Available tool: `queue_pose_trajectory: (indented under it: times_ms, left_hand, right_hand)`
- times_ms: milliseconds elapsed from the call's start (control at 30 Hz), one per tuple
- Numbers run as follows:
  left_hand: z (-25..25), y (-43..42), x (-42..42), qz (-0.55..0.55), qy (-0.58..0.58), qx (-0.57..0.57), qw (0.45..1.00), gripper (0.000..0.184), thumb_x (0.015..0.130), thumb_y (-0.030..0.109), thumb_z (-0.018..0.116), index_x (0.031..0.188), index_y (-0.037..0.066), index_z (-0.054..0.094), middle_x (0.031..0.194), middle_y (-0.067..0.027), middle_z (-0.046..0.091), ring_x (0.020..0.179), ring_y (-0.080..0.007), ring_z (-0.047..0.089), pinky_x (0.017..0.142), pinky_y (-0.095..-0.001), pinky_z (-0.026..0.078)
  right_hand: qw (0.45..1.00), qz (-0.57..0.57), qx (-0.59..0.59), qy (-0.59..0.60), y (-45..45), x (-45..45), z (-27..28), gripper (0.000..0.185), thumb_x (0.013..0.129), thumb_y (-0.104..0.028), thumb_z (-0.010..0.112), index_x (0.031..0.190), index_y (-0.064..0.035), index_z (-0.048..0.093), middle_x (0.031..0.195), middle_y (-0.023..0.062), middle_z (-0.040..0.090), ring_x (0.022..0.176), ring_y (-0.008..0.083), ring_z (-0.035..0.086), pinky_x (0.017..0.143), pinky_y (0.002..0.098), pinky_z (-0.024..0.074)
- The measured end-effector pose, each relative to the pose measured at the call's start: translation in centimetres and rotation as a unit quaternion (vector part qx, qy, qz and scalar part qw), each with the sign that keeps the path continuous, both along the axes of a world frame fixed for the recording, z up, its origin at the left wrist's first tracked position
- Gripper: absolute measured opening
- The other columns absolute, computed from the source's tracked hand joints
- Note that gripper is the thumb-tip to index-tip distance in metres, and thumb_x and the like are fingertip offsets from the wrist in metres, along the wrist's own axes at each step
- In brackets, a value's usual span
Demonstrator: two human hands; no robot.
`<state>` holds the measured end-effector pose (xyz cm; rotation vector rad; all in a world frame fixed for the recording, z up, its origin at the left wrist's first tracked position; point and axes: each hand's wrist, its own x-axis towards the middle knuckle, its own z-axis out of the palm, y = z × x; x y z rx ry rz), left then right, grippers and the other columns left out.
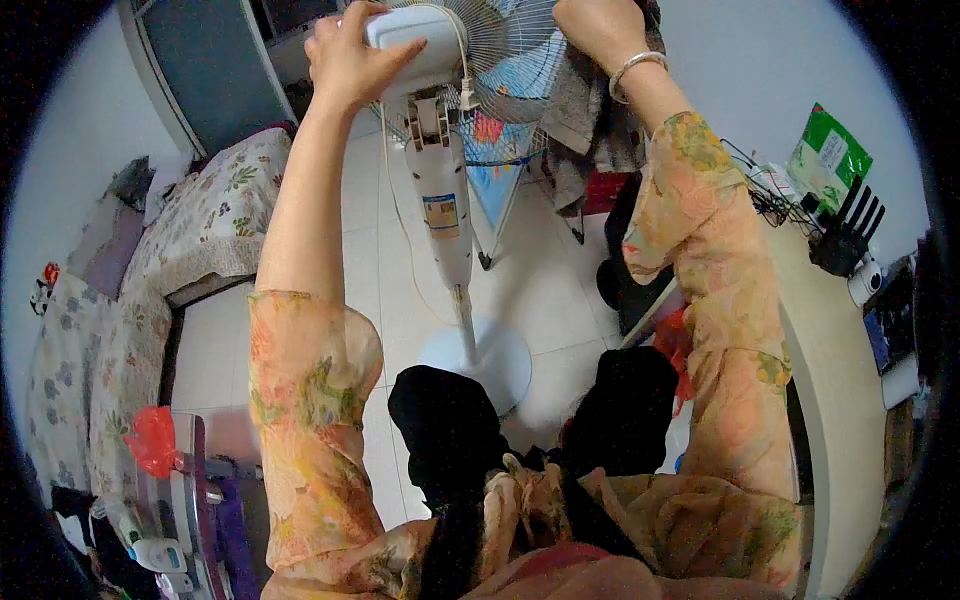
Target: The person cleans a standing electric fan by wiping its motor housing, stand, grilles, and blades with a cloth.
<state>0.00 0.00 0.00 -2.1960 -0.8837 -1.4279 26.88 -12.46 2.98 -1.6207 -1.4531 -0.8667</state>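
Observation:
A standing fan with a white motor housing, a wire grille and a round pale base stands upright in front of me. My left hand lies on the housing, thumb and fingers spread around its rear part. A cord with a plug hangs down beside the housing. At the top edge, my right hand is closed next to the right rim of the grille, a bracelet on its wrist. What its fingers hold, if anything, is hidden.
Sofas with floral covers line the left side. A desk at the right bears a black router, cables and a green packet. Behind the fan are a folding rack and hanging clothes. A red bag lies lower left.

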Motion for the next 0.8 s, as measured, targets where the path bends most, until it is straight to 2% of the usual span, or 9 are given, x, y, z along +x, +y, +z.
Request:
queue_pose_trajectory:
  times_ms: [67, 133, 300, 367, 433, 500, 600, 700, 800]
  left_hand:
    - [0.2, 0.2, 0.0, -0.032, -0.013, -0.006, 0.999, 0.066, 0.064, 0.056, 0.079, 0.115, 0.017, 0.064, 0.104, -0.0167, 0.065, 0.111, -0.0333, 0.053, 0.094, -0.0442, 0.041]
    - [0.4, -2.0, 1.2, -0.007, -0.045, -0.02, 0.999, 0.06, 0.067, 0.048, 0.079, 0.112, 0.013, 0.06, 0.113, -0.02, 0.056, 0.108, -0.0389, 0.05, 0.093, -0.0467, 0.041]
    - [0.2, -3.3, 1.6, 0.018, -0.052, -0.024, 0.998, 0.057, 0.067, 0.042, 0.08, 0.111, 0.011, 0.058, 0.115, -0.0214, 0.051, 0.105, -0.0422, 0.048, 0.089, -0.0488, 0.042]
    - [0.6, -4.7, 2.0, 0.044, -0.059, -0.055, 0.996, 0.057, 0.067, 0.041, 0.08, 0.111, 0.011, 0.058, 0.113, -0.0218, 0.051, 0.105, -0.0423, 0.047, 0.089, -0.0491, 0.042]
    - [0.8, -4.2, 1.9, 0.046, -0.037, -0.012, 0.998, 0.059, 0.067, 0.046, 0.079, 0.113, 0.013, 0.06, 0.108, -0.02, 0.056, 0.105, -0.0391, 0.05, 0.09, -0.0476, 0.042]
    - [0.7, -1.6, 1.6, 0.046, -0.001, 0.083, 0.995, 0.064, 0.065, 0.056, 0.079, 0.114, 0.017, 0.064, 0.101, -0.0159, 0.065, 0.104, -0.0334, 0.056, 0.09, -0.0441, 0.043]
    - [0.3, -1.3, 1.8, 0.062, -0.016, 0.063, 0.996, 0.065, 0.064, 0.057, 0.078, 0.114, 0.019, 0.064, 0.101, -0.0143, 0.066, 0.1, -0.0342, 0.057, 0.088, -0.0442, 0.045]
    - [0.7, -2.3, 1.5, 0.058, 0.016, 0.038, 0.997, 0.059, 0.071, 0.05, 0.077, 0.116, 0.016, 0.062, 0.105, -0.0139, 0.065, 0.106, -0.0317, 0.057, 0.092, -0.0419, 0.044]
    - [0.6, -4.6, 1.6, 0.044, -0.039, -0.035, 0.998, 0.057, 0.068, 0.041, 0.079, 0.113, 0.012, 0.058, 0.113, -0.0223, 0.05, 0.106, -0.0417, 0.047, 0.09, -0.0494, 0.042]
  right_hand:
    - [1.0, 0.003, -0.016, 0.011, -1.3, -0.9, -0.8, 0.018, 0.081, -0.016, 0.059, 0.079, 0.0021, 0.062, 0.084, 0.0247, 0.063, 0.082, 0.0402, 0.063, 0.071, 0.0468, 0.0496]
    - [0.997, -0.028, -0.027, -0.063, -1.7, -0.2, -2.2, 0.019, 0.077, -0.018, 0.057, 0.081, -0.0016, 0.067, 0.082, 0.0226, 0.066, 0.077, 0.041, 0.064, 0.07, 0.0486, 0.0517]
    - [0.996, -0.018, -0.038, -0.084, -2.6, -0.3, -12.1, 0.022, 0.075, -0.016, 0.055, 0.077, 0.0009, 0.068, 0.078, 0.0205, 0.066, 0.071, 0.0408, 0.064, 0.068, 0.0494, 0.0523]
    - [0.987, 0.018, -0.069, -0.144, -2.6, -0.8, -15.0, 0.02, 0.074, -0.016, 0.057, 0.077, 0.0005, 0.068, 0.08, 0.0199, 0.067, 0.072, 0.0392, 0.064, 0.069, 0.0476, 0.0522]
    - [0.972, 0.041, -0.155, -0.171, -2.8, -2.3, -15.6, 0.02, 0.073, -0.015, 0.058, 0.082, -0.0011, 0.069, 0.082, 0.019, 0.067, 0.076, 0.0373, 0.065, 0.07, 0.0455, 0.0521]
    - [0.974, 0.099, -0.084, -0.186, -0.3, -2.2, -16.5, 0.016, 0.077, -0.013, 0.056, 0.081, -0.0057, 0.07, 0.078, 0.0178, 0.067, 0.073, 0.0352, 0.067, 0.064, 0.0441, 0.0534]
    - [0.973, 0.098, -0.09, -0.187, -0.3, -3.9, -15.5, 0.015, 0.078, -0.012, 0.054, 0.074, -0.0086, 0.068, 0.071, 0.0148, 0.066, 0.062, 0.0334, 0.066, 0.053, 0.0422, 0.0531]
    - [0.969, 0.115, -0.073, -0.207, 0.0, -2.5, -16.0, 0.015, 0.079, -0.013, 0.055, 0.072, -0.0088, 0.068, 0.071, 0.0151, 0.066, 0.062, 0.0328, 0.067, 0.054, 0.0414, 0.0535]
    - [0.968, 0.107, -0.064, -0.219, -0.5, -1.3, -16.5, 0.015, 0.078, -0.014, 0.056, 0.076, -0.0091, 0.07, 0.072, 0.0135, 0.067, 0.065, 0.0329, 0.067, 0.058, 0.0422, 0.0539]
